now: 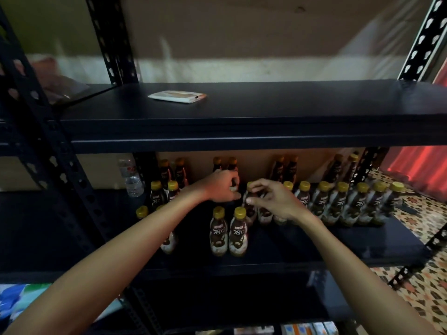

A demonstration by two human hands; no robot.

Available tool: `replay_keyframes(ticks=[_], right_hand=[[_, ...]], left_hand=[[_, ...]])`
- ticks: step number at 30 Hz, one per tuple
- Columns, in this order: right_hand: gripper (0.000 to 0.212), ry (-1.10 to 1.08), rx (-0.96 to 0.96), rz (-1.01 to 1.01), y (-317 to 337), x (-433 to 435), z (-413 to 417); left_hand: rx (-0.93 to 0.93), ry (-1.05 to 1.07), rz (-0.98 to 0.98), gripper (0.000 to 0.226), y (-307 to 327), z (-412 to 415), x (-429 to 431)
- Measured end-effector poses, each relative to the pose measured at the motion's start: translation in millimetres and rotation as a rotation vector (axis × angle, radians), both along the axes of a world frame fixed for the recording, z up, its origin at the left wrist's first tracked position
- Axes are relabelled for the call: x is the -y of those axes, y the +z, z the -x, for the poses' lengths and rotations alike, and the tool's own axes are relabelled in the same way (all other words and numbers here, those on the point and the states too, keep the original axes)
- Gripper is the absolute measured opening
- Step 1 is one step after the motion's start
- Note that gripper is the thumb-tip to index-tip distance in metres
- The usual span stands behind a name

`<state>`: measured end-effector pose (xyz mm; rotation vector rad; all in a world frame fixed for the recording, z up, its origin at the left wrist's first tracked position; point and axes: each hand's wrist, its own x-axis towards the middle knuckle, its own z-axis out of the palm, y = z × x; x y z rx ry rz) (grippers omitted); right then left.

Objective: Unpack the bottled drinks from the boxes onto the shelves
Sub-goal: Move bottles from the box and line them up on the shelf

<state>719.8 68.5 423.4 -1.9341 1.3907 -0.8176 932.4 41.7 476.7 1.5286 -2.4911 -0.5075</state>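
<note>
Several brown coffee bottles with yellow caps stand in rows on the middle black shelf [314, 240]. Two of them, a bottle pair [228, 232], stand nearest the front edge. My left hand [221, 187] reaches in among the middle rows, its fingers curled round a bottle that it mostly hides. My right hand [271, 200] pinches the cap and neck of another bottle [250, 209] just right of it. A row of bottles [350, 204] runs off to the right.
The upper black shelf [242, 117] holds a flat white packet [177, 96]. A clear water bottle [130, 177] stands at the left beyond the slotted upright [60, 165]. Patterned floor tiles [420, 284] show on the right. Boxed goods sit on the lowest level.
</note>
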Motion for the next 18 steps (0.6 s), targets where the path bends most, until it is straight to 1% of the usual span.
replay_keyframes(ticks=[3, 5, 7, 9, 10, 12, 14, 16, 18], right_hand=[[0.035, -0.016, -0.038, 0.054, 19, 10, 10], [0.033, -0.056, -0.100, 0.061, 26, 19, 17], [0.035, -0.092, -0.210, 0.032, 28, 32, 22], [0.034, -0.100, -0.351, -0.041, 27, 43, 24], [0.035, -0.093, -0.391, -0.080, 24, 48, 23], [0.047, -0.072, -0.434, -0.160, 14, 57, 20], [0.051, -0.096, -0.498, -0.173, 2, 66, 18], [0.043, -0.147, -0.509, -0.126, -9, 72, 18], [0.037, -0.159, -0.473, -0.100, -12, 74, 17]], left_hand=[[0.035, 0.035, -0.045, 0.048, 5, 24, 16], [0.077, 0.051, -0.079, 0.052, 4, 39, 25], [0.107, 0.061, -0.110, 0.049, -1, 51, 33], [0.124, 0.081, -0.156, 0.049, -10, 60, 40], [0.134, 0.087, -0.175, 0.053, -16, 64, 43], [0.150, 0.091, -0.187, 0.059, -26, 69, 47], [0.151, 0.090, -0.178, 0.057, -33, 70, 50], [0.136, 0.095, -0.176, 0.054, -37, 68, 54], [0.137, 0.099, -0.189, 0.053, -37, 64, 57]])
